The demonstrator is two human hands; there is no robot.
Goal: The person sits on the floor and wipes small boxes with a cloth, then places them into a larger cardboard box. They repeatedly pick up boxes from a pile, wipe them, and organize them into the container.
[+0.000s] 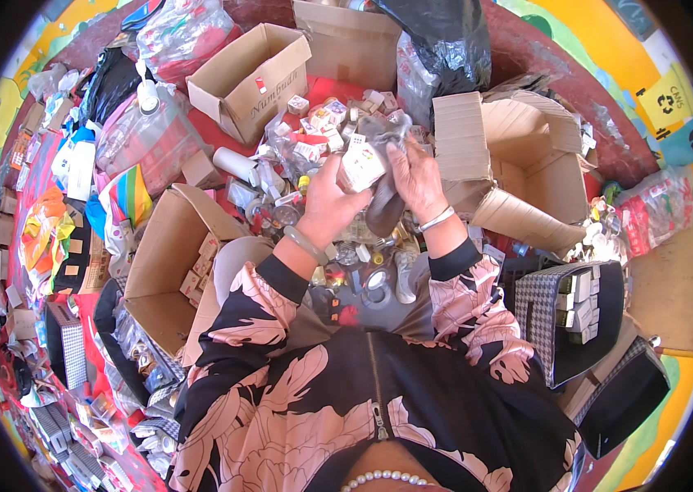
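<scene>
In front of my chest, my left hand point(327, 203) grips a small white box point(362, 166) with coloured marks on its face. My right hand point(419, 182) is closed on a dark grey cloth point(386, 210), which is pressed against the box's right side and hangs down between my hands. Part of the cloth also bunches above my right fingers. Just beyond the hands lies a heap of small white boxes point(323, 116) in clear plastic. Below them, between my legs, are jumbled small jars, caps and bottles point(371, 256).
Open cardboard boxes stand at the far left point(258, 88), right point(533, 156) and near left point(168, 283); the near left one holds small boxes. A checked fabric bin point(564, 316) with small cartons sits at my right. Black plastic bags point(445, 41) and piled goods surround me.
</scene>
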